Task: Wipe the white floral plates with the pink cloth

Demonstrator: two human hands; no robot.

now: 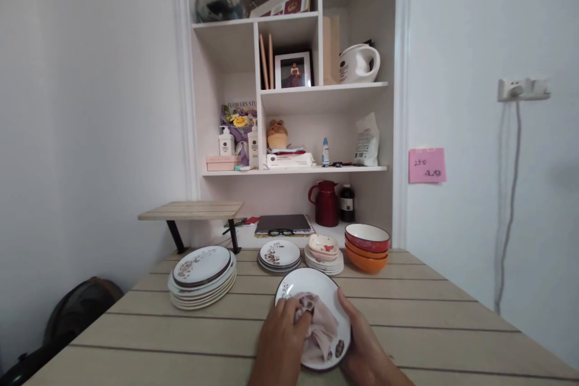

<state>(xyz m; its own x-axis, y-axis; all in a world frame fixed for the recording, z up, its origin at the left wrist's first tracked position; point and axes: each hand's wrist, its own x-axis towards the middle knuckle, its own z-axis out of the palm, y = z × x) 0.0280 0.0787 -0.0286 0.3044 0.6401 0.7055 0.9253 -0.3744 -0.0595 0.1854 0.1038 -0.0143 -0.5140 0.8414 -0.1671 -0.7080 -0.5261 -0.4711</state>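
Observation:
A white plate (pixel 337 312) with a dark rim and brown flower print is tilted up towards me near the table's front. My right hand (pixel 364 344) grips its right edge, thumb along the rim and the other fingers hidden behind it. On the plate's face lies a crumpled pale pink cloth (pixel 322 329). My left hand (pixel 284 335) is closed on the cloth and presses it against the plate, fingers curled. Beyond the plate stand a short stack of similar plates (pixel 280 253) and small white dishes (pixel 324 262) with a patterned bowl (pixel 323 245) on top.
On the slatted table (pixel 429 313), a taller plate stack (pixel 202 277) stands left and nested red and orange bowls (pixel 367 247) stand right. A small raised wooden shelf (pixel 192 210) is at the back left. Behind are a laptop (pixel 284 224), glasses (pixel 281 232) and a red jug (pixel 326 204).

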